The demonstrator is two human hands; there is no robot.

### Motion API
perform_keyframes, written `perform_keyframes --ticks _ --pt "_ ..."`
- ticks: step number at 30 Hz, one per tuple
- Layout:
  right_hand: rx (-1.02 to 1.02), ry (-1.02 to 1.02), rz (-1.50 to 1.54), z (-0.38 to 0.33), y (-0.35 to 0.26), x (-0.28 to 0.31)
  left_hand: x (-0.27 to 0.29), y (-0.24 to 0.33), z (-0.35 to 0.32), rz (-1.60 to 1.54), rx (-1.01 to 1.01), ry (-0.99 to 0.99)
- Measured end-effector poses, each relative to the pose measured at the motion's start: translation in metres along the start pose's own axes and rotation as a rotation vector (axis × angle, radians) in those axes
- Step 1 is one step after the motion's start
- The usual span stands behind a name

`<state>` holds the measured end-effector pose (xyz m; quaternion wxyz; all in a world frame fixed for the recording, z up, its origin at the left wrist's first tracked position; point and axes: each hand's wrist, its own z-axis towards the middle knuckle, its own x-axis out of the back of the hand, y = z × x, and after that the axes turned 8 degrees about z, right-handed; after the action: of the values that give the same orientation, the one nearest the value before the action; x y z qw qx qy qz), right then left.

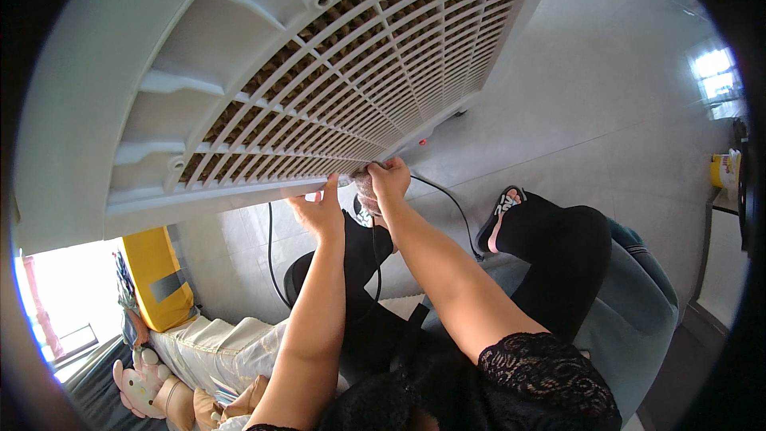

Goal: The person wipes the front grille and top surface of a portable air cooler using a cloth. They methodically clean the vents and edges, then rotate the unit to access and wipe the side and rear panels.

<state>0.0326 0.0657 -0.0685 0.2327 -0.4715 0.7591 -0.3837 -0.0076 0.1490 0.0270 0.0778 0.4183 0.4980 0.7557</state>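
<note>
A large white appliance, like an air cooler, leans over me with its slatted grille panel (335, 80) facing me; brown ridged material shows behind the slats. My left hand (321, 214) is closed on the panel's lower edge, thumb up against the rim and fingers partly hidden beneath. Just to its right, my right hand (389, 180) is closed around a crumpled brownish-pink cloth (365, 191), held against the same edge. A dark cord (455, 206) runs from near the right hand down to the floor.
Grey tiled floor (574, 120) stretches to the right. My legs, in black, straddle the space under the appliance, feet in slides (504, 206). At left are a yellow box (155, 271), a bed with a pale cover (215, 343) and a plush toy (142, 383). A blue-grey seat (630, 303) is beneath me.
</note>
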Motion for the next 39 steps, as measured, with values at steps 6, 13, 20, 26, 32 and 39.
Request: perform_keyframes --ticks 6,13,20,26,32,39 --pt "-0.057 -0.020 0.197 0.050 -0.020 0.036 0.002 0.006 -0.002 0.008 -0.013 -0.003" --pt "0.127 0.154 0.256 0.163 -0.082 0.121 0.002 0.007 -0.005 0.051 -0.076 0.000" --pt "0.148 0.243 0.065 0.202 -0.110 0.149 -0.003 0.008 -0.005 0.022 -0.094 -0.017" --pt "-0.064 0.127 0.329 0.148 -0.115 0.121 -0.002 0.013 -0.009 -0.086 -0.148 -0.016" --pt "-0.072 0.105 0.368 0.100 -0.033 0.060 -0.003 0.012 -0.009 -0.063 -0.124 -0.031" --pt "-0.117 -0.091 0.239 0.055 -0.019 0.047 -0.004 0.011 -0.007 -0.053 -0.179 -0.028"
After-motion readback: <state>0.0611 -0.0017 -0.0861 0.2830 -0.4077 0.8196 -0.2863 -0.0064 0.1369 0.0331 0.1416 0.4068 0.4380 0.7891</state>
